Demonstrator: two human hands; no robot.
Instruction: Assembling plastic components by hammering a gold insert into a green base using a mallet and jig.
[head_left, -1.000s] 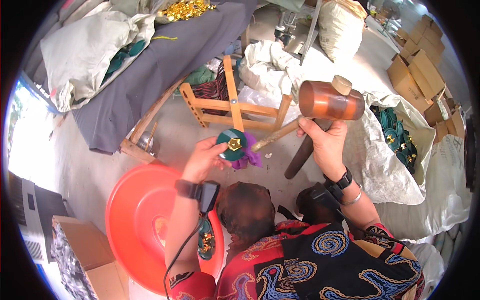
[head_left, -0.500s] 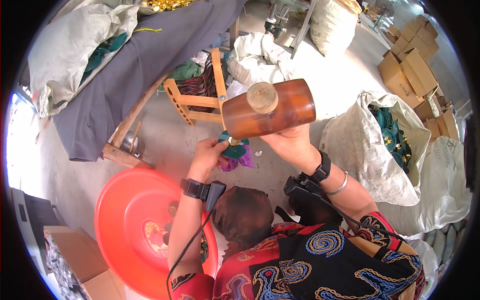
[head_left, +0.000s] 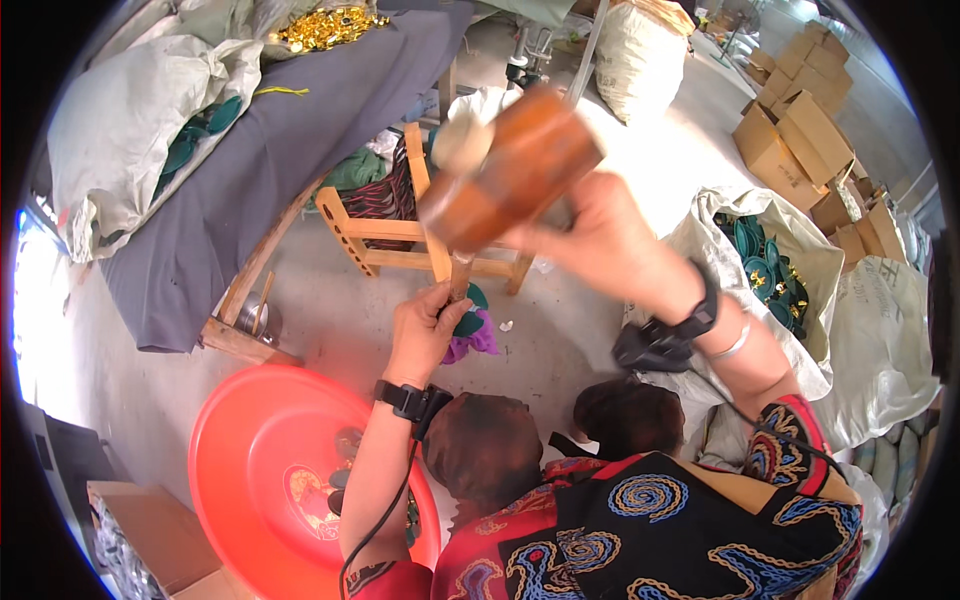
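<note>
My right hand (head_left: 615,235), blurred by motion, is closed around a wooden mallet, its grip partly hidden by the mallet's brown barrel-shaped head (head_left: 525,170). The pale round end of the handle (head_left: 463,145) sticks out of the head. Below the mallet, my left hand (head_left: 422,325) pinches a short brownish rod (head_left: 460,275) that stands upright close under the head; whether they touch I cannot tell. A green disc (head_left: 476,300) shows beside the left fingertips, with a purple cloth (head_left: 481,340) under it. Whatever supports them is hidden.
A red basin (head_left: 245,440) holding dark round pieces stands left of my left forearm. Ahead is a wooden frame stool (head_left: 390,230). A white sack (head_left: 690,240) of green discs with gold parts sits at right. A cloth-covered table (head_left: 330,90) bears gold pieces (head_left: 330,28).
The mallet has tilted and shifted slightly left, and my right hand has turned with it. The short rod now stands in my left hand by the disc, where a small gold piece showed before.
</note>
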